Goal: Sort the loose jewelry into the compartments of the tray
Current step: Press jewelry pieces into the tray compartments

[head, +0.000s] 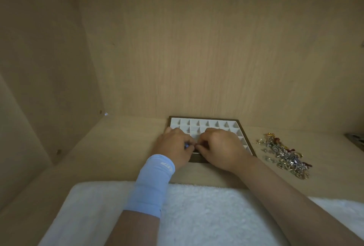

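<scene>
A brown-framed tray [203, 119] with many small white compartments lies on the wooden shelf against the back wall. Both hands hover over its near half and hide most of it. My left hand [174, 145], with a light blue wrist sleeve, has its fingers curled and pinches a small silvery piece [187, 145]. My right hand [220, 147] has curled fingers meeting the left fingertips at the same spot; what it pinches is hidden. A heap of loose jewelry [283, 155], gold, silver and red bits, lies to the right of the tray.
A white fluffy cloth [197, 212] covers the near part of the shelf under my forearms. Wooden walls close the space at the back and left. A dark object [354, 140] shows at the far right edge.
</scene>
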Demonstrator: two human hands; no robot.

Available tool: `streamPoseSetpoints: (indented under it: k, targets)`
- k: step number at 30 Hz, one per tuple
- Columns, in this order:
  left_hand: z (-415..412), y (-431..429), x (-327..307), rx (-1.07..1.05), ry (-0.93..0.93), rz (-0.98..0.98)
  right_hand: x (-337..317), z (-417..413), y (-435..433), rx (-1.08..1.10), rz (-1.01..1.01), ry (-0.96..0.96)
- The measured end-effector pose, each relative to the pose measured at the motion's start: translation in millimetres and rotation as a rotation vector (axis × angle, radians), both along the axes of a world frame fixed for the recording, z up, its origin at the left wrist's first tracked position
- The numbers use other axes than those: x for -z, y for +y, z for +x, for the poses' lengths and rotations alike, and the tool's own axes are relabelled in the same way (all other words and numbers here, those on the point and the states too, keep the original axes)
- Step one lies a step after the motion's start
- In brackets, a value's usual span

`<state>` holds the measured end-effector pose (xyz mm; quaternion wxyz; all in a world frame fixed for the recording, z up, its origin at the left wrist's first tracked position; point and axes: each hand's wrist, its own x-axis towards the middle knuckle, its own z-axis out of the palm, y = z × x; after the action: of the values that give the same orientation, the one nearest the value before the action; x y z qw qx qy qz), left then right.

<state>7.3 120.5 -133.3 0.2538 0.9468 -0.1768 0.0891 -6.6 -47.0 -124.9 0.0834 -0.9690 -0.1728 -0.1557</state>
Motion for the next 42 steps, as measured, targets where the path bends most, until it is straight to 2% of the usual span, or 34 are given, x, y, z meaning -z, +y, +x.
streamPoseSetpoints:
  k: [5, 9, 16, 21, 24, 30, 35, 39, 42]
  targets:
    - [-6, -4, -7, -0.034, -0.039, -0.041, -16, -1, -17, -0.017, 0.134, 0.094]
    - [-12, -30, -18, 0.040, -0.058, -0.047, -38, -1, -58, 0.024, 0.171, 0.164]
    - [-3, -137, -38, 0.200, 0.098, -0.188, -53, 7, -181, 0.240, 0.271, 0.204]
    - [13, -211, -25, 0.228, 0.186, -0.143, -33, 12, -225, 0.248, 0.291, 0.315]
    - [24, -239, -16, 0.194, 0.214, -0.049, -24, 14, -232, 0.227, 0.333, 0.385]
    - [29, -250, -1, 0.147, 0.100, 0.071, -9, 23, -245, 0.229, 0.388, 0.441]
    - [30, -248, -1, 0.153, 0.128, -0.104, -12, 23, -248, 0.241, 0.465, 0.356]
    - [27, -242, -17, 0.135, 0.161, -0.362, -30, 16, -241, 0.095, 0.662, 0.292]
    - [26, -222, -32, 0.146, 0.186, -0.430, -43, 12, -227, 0.013, 0.759, 0.284]
